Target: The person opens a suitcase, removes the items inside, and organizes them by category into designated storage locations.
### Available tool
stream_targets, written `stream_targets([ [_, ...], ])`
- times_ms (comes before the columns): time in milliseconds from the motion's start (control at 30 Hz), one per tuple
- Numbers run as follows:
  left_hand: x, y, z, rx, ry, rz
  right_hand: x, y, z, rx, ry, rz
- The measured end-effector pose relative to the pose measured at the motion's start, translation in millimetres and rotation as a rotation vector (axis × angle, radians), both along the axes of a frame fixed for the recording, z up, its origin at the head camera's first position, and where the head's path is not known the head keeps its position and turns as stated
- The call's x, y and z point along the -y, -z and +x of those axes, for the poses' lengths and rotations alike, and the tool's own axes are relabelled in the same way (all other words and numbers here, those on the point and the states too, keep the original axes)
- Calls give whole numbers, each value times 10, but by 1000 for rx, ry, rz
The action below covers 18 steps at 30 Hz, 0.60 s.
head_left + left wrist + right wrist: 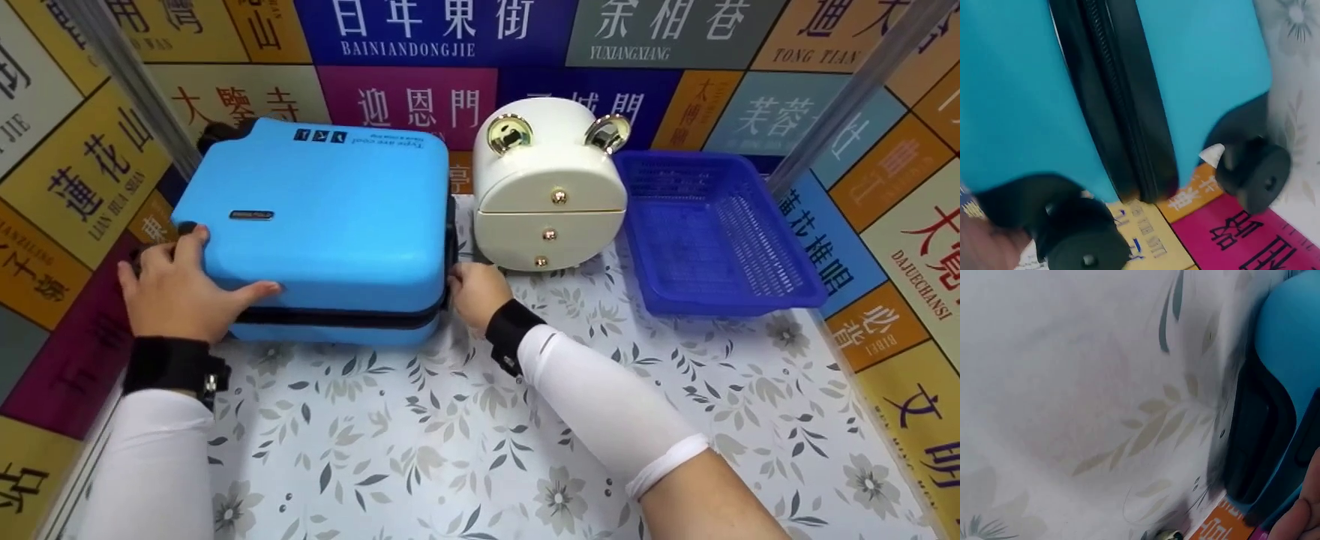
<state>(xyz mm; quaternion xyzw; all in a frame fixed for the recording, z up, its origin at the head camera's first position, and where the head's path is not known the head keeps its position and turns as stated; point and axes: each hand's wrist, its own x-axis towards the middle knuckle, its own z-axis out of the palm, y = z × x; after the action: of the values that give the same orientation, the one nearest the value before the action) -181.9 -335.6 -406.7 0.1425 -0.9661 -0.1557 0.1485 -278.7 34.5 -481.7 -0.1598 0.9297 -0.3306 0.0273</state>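
Observation:
A blue hard-shell suitcase [322, 217] lies flat on the floral cloth, its black zipper band facing the near side. My left hand [176, 289] rests on its near left corner with fingers spread, by a wheel. In the left wrist view, the suitcase [1010, 101] shows its zipper [1112, 73] and two black wheels [1264, 174]. At the suitcase's right side, my right hand [480, 294] has its fingers curled in against the black edge; what they pinch there is hidden. The right wrist view shows the fingers [1297, 517] beside the black trim [1258, 433].
A cream drawer box [551, 187] with gold knobs and two shiny round ears stands right of the suitcase. Beside it is a blue plastic basket [806, 289]. Panels printed with characters [409, 30] wall the back and sides; the floral cloth [420, 465] covers the surface.

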Motion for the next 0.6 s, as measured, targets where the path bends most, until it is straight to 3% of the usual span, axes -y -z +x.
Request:
stream_targets([
  [167, -178, 61, 127, -17, -80, 2, -24, -3, -17, -16, 45, 3],
  [467, -219, 59, 172, -16, -117, -7, -69, -1, 247, -41, -23, -5],
  [600, -275, 65, 185, -28, -121, -4, -54, -9, 264, -17, -4, -12],
])
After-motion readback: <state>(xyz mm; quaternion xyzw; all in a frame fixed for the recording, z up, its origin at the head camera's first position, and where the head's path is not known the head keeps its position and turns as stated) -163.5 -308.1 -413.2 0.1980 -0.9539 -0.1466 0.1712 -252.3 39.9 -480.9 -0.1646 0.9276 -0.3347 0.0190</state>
